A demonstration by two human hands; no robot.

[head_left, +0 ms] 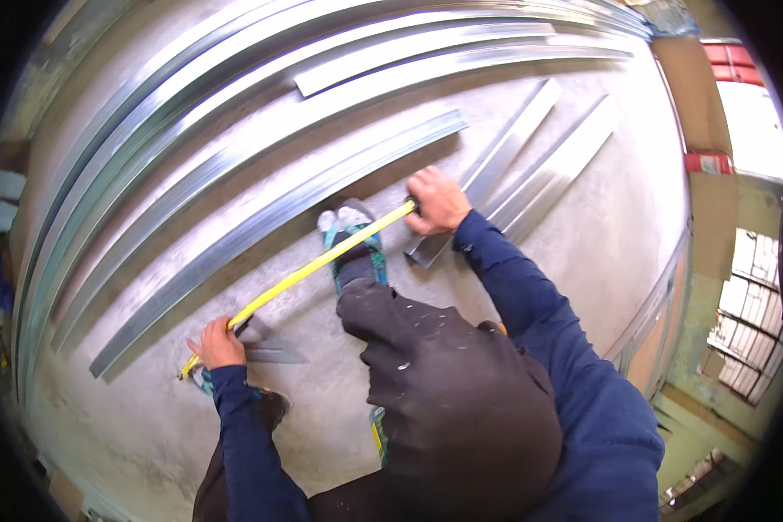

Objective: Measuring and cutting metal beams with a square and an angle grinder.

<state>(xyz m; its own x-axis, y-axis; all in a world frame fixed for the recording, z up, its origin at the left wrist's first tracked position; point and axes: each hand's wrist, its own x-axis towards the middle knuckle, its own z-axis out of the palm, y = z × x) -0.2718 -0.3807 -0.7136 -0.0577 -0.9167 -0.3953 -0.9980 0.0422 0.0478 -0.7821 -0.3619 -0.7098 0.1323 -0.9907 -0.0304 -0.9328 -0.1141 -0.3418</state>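
A yellow tape measure (309, 267) is pulled out slantwise between my two hands above the floor. My left hand (224, 344) is closed on the blade near its end, which pokes out past my fingers at the lower left. Farther off and to the right, my right hand (439, 202) is wrapped round the other end, where a bit of dark case shows. Just beyond the tape lies a long grey metal channel (278, 213). A short flat metal piece (274, 352) rests on the floor beside my left hand.
More long metal channels (183, 113) curve across the far floor. Two shorter ones (555, 165) lie slantwise beyond my right hand, with a dark channel end (428, 250) under that wrist. My sandalled foot (354, 239) stands beneath the tape. Barred windows (748, 304) are at right.
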